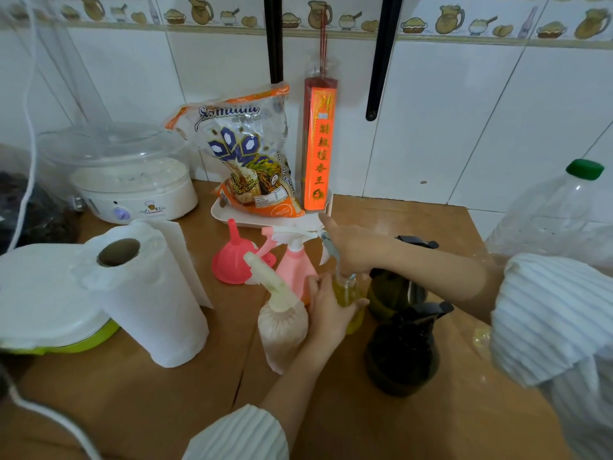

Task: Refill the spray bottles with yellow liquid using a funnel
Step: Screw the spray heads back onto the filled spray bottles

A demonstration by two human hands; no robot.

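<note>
Left hand [326, 308] grips the yellow bottle [348, 300] steady on the counter [414, 423] while right hand [351, 250] clamps its sprayer [328, 245], probably twisting it

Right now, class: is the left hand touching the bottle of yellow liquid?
Touching. The head view shows the left hand wrapped round the yellow bottle.

both arms are bare from above the elbow down. the left sleeve [237, 434] and right sleeve [550, 320] are short, loose, white cloth with fine raised ribs in parallel lines. the hands show no rings or watch.
</note>
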